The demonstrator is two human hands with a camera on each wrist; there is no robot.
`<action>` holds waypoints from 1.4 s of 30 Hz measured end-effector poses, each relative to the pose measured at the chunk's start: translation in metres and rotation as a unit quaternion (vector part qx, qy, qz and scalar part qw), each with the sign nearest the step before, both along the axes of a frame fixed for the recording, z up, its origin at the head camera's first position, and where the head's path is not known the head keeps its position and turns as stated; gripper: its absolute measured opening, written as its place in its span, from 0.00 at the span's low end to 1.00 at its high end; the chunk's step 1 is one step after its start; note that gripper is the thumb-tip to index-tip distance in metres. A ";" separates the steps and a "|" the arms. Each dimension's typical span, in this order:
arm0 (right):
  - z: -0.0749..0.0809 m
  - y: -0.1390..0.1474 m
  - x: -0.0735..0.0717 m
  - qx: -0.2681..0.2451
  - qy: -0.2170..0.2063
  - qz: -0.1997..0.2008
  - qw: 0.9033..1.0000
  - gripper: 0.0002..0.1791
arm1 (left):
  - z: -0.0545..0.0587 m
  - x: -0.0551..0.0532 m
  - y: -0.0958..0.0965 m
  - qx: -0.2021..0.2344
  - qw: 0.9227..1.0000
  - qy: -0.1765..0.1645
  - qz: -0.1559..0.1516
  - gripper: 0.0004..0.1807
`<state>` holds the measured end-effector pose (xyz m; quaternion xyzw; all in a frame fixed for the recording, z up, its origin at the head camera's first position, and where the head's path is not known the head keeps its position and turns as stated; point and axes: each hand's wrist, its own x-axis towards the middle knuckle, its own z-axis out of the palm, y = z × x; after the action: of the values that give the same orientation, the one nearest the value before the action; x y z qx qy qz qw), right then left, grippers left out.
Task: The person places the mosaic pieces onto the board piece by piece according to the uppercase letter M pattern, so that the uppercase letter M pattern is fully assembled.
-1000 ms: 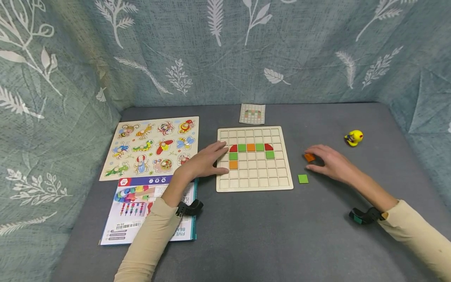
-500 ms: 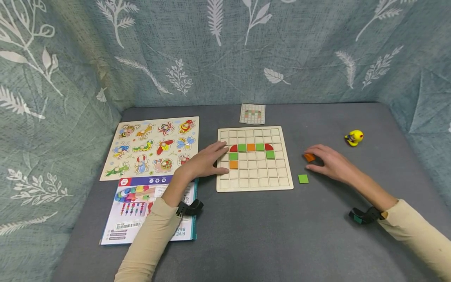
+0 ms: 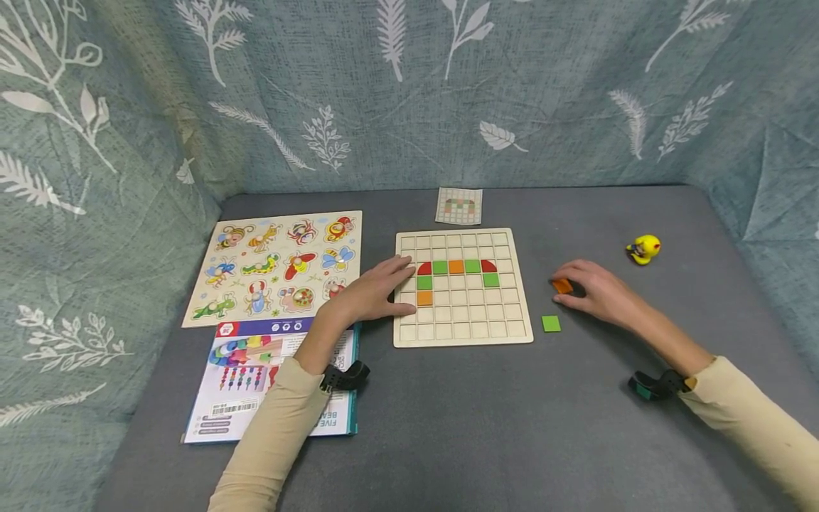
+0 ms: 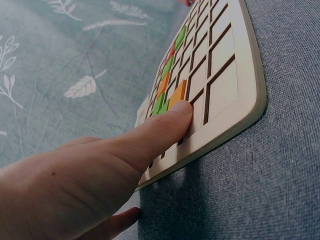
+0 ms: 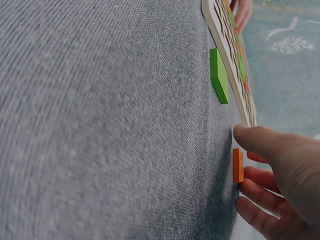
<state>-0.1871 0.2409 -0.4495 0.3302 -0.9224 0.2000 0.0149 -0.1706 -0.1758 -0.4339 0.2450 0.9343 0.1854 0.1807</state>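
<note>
A wooden grid board (image 3: pixel 463 331) lies in the middle of the table, with green, orange and red tiles set in some cells. My left hand (image 3: pixel 367 291) rests at its left side. The left thumb touches the board beside an orange tile (image 4: pixel 178 94), while some of the other fingers are hidden in the left wrist view. To the right of the board, my right hand (image 3: pixel 598 293) has its thumb and fingers curled round a loose orange tile (image 5: pixel 238 165). A loose green square tile (image 3: pixel 551 323) lies on the table between this hand and the board.
A small card with a printed grid pattern (image 3: pixel 458 206) lies behind the board. On the left are an insect peg puzzle (image 3: pixel 275 270) and a flat box (image 3: pixel 211 391), partly under my left arm. A yellow toy figure (image 3: pixel 643 249) stands at the right.
My right thumb has drawn slightly closer to the loose orange tile, and the right wrist has shifted a little. The left hand and the tiles on the board stay as they were.
</note>
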 end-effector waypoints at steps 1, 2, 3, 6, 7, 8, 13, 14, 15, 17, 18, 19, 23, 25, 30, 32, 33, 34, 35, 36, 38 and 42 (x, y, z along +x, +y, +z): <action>-0.001 0.000 0.000 0.000 0.002 0.002 1.000 0.17 | 0.000 0.000 0.000 0.000 1.000 0.000 0.000 0.45; -0.002 0.000 -0.001 0.002 0.002 0.003 1.000 0.17 | 0.000 0.000 0.001 -0.001 1.000 0.000 -0.001 0.45; -0.002 -0.001 -0.001 0.003 0.002 0.005 1.000 0.16 | 0.000 0.000 0.001 -0.001 1.000 0.000 -0.001 0.45; -0.002 -0.001 0.000 0.007 -0.005 0.002 1.000 0.15 | 0.000 0.000 0.002 -0.001 1.000 0.000 -0.001 0.45; -0.002 -0.001 0.000 0.008 -0.007 0.001 1.000 0.15 | 0.000 0.000 0.002 -0.001 1.000 0.000 -0.001 0.45; -0.002 -0.001 0.000 0.009 -0.008 0.000 1.000 0.15 | 0.000 0.000 0.002 -0.001 1.000 0.000 -0.001 0.45; -0.003 0.000 0.000 0.012 -0.015 -0.004 1.000 0.15 | -0.001 0.000 0.002 -0.003 1.000 -0.002 0.002 0.45; -0.003 0.000 0.000 0.012 -0.015 -0.004 1.000 0.15 | -0.001 0.000 0.002 -0.003 1.000 -0.003 0.002 0.45; -0.003 0.001 0.001 0.012 -0.015 -0.002 1.000 0.15 | -0.001 0.000 0.002 -0.003 1.000 -0.004 0.003 0.45; -0.003 0.002 0.001 0.011 -0.012 0.001 1.000 0.15 | -0.001 0.000 0.002 -0.003 1.000 -0.006 0.004 0.45; -0.004 0.002 0.001 0.010 -0.010 0.004 1.000 0.15 | 0.000 0.000 0.002 -0.002 1.000 -0.007 0.004 0.45; -0.004 0.003 0.001 0.009 -0.007 0.006 1.000 0.15 | 0.000 0.000 0.002 -0.002 1.000 -0.007 0.004 0.45; -0.004 0.005 0.002 0.003 -0.003 0.014 1.000 0.16 | 0.001 0.001 0.002 -0.001 1.000 -0.010 0.005 0.45; -0.004 0.005 0.002 0.002 -0.004 0.015 1.000 0.16 | 0.002 0.001 0.002 -0.002 1.000 -0.011 0.006 0.45; -0.003 0.005 0.002 0.003 -0.009 0.020 1.000 0.15 | 0.002 0.001 0.002 -0.001 1.000 -0.010 0.006 0.45; -0.002 0.005 0.001 0.004 -0.012 0.021 1.000 0.15 | 0.003 0.001 0.002 0.000 1.000 -0.010 0.006 0.45; -0.002 0.005 0.001 0.004 -0.013 0.021 1.000 0.15 | 0.003 0.001 0.002 0.000 1.000 -0.009 0.006 0.45; -0.002 0.005 0.001 0.004 -0.013 0.022 1.000 0.15 | 0.003 0.001 0.002 0.001 1.000 -0.009 0.006 0.45; -0.002 0.005 0.001 0.005 -0.011 0.023 1.000 0.14 | 0.004 0.001 0.002 0.001 1.000 -0.008 0.006 0.45; -0.002 0.005 0.001 0.005 -0.007 0.024 1.000 0.14 | 0.004 0.001 0.001 0.002 1.000 -0.008 0.005 0.45; -0.002 0.004 0.001 0.002 0.002 0.028 1.000 0.13 | 0.004 0.001 0.001 0.003 1.000 -0.007 0.005 0.45; -0.002 0.003 0.002 -0.004 0.027 0.036 0.999 0.12 | 0.003 0.001 0.002 0.005 1.000 -0.007 0.005 0.45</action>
<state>-0.1850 0.2440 -0.4512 0.3685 -0.9084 0.1946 0.0341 -0.1698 -0.1743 -0.4305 0.2396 0.9334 0.1929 0.1849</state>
